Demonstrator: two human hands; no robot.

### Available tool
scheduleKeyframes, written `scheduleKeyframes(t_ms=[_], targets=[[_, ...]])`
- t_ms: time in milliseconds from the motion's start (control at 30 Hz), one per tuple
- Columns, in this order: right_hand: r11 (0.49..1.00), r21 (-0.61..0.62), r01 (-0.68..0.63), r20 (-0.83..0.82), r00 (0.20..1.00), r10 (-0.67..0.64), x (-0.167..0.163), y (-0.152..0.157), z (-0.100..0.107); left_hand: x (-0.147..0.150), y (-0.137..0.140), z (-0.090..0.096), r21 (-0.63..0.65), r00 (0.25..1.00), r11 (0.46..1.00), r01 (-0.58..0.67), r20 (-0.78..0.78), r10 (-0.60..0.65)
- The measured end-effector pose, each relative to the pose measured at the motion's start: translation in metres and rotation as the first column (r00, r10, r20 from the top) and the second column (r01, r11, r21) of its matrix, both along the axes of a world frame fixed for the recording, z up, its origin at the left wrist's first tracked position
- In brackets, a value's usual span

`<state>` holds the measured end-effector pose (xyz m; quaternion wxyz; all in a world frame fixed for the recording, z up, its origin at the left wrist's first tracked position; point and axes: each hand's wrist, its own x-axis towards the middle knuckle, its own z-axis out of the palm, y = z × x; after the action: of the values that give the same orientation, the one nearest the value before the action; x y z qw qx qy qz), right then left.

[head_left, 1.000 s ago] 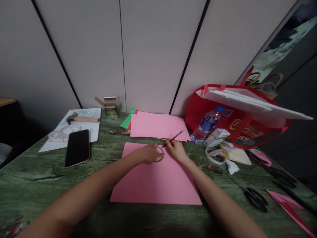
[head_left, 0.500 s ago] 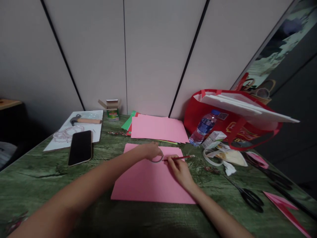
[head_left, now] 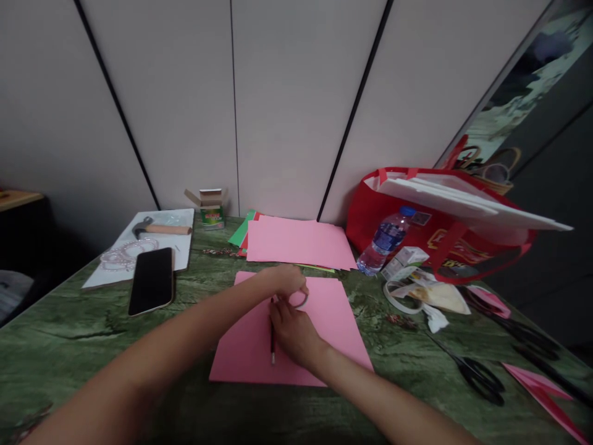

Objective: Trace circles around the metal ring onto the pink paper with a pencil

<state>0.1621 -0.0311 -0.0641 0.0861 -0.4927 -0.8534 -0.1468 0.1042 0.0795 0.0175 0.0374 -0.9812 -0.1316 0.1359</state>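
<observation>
A pink sheet of paper lies in front of me, with a second edge showing at its top right corner. My left hand has its fingers curled down on a thin pale ring that lies flat on the paper; the ring's far side is hidden. Below it, my right hand is closed around a dark pencil. The pencil's white-tipped end points towards me. Its other end is at the ring's left side, partly covered by my fingers.
Behind are stacked pink sheets. To the left lie a phone, a hammer and a small box. On the right are a water bottle, a red bag and scissors.
My right hand with the pencil has moved left, from the ring's right side to its left. The pencil has swung from pointing sideways to lying lengthwise. My left hand stays at the ring.
</observation>
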Motion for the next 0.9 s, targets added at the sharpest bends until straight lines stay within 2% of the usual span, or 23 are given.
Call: scheduleKeyframes(t_ms=[233,400,700,900], targets=[[0.998,0.031,0.046,0.080,0.996,-0.048,-0.007,0.007,0.002,-0.001,-0.002,-0.006,0.042,0.999,0.999,-0.034,0.044,0.032],[0.996,0.080,0.024,0.041,0.999,-0.028,0.001,0.000,-0.001,0.001,0.001,-0.011,0.045,0.999,0.999,-0.018,0.041,0.016],[0.999,0.008,-0.052,-0.085,0.995,0.052,0.037,-0.030,-0.006,0.000,0.001,-0.018,0.035,0.997,0.999,0.001,0.081,-0.004],[0.994,-0.045,-0.103,-0.177,0.980,0.094,0.065,-0.038,-0.003,0.000,-0.001,-0.017,0.035,0.997,0.999,-0.012,0.075,0.010]])
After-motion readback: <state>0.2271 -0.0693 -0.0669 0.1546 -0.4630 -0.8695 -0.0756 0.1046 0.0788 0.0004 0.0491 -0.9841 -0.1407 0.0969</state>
